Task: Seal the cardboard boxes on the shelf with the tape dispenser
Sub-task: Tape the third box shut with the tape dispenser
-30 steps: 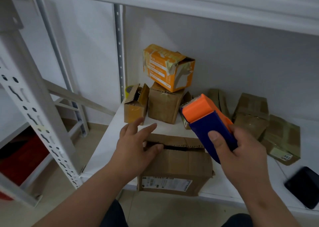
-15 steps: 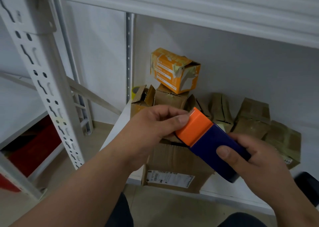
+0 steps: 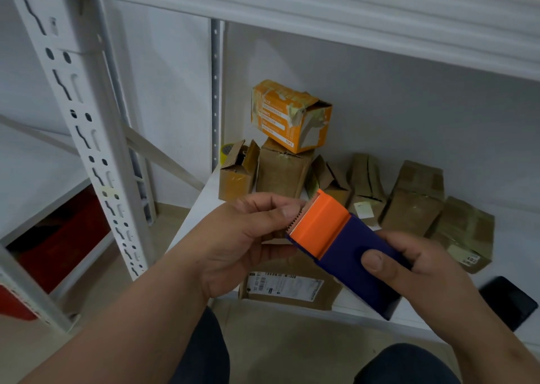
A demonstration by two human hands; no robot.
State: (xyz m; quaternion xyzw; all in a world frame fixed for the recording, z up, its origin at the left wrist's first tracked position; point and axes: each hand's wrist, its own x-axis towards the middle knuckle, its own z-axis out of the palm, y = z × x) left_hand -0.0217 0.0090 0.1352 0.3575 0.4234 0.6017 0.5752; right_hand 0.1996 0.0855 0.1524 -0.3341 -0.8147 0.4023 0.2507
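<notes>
My right hand (image 3: 415,269) grips the dark blue body of the tape dispenser (image 3: 344,246), thumb on top. My left hand (image 3: 242,237) has its fingers curled at the toothed edge of the orange head, pinching there; the tape itself is too thin to make out. Below both hands a large cardboard box (image 3: 292,290) with a shipping label lies at the front edge of the white shelf (image 3: 520,237). Several small brown boxes (image 3: 415,199) stand behind it, and an orange box (image 3: 289,115) sits on top of one.
A white slotted upright (image 3: 84,126) rises at the left, and the shelf above (image 3: 321,12) hangs low over the boxes. A black phone (image 3: 508,302) lies at the right front of the shelf. A yellow tape roll (image 3: 225,151) peeks from behind the leftmost box.
My left hand left the large box and came up to the dispenser's orange head. The dispenser has turned so the toothed edge faces my left fingers, which now pinch at it.
</notes>
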